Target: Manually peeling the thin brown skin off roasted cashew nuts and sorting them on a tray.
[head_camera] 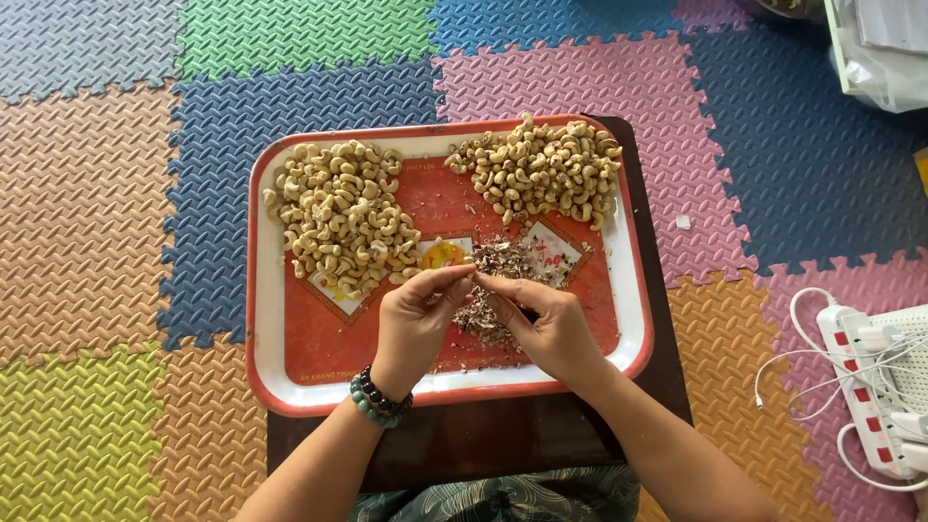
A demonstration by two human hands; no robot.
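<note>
Head view: we look down at our two hands over a red tray [290, 358] on a dark board.
Left hand [414, 324]: fingers pinch one small cashew, just above the scraps.
Right hand [553, 324]: fingers pressed together on the same nut.
Cashew [471, 274]: we think it is light, hard and easy to snap, so hold it by its ends.
Tray: left nut pile [340, 217], right nut pile [538, 169], brown skin scraps [503, 266] in the middle.

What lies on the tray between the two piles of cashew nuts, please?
In the head view, only a bare strip of the red tray separates the left cashew pile from the right cashew pile.
</note>
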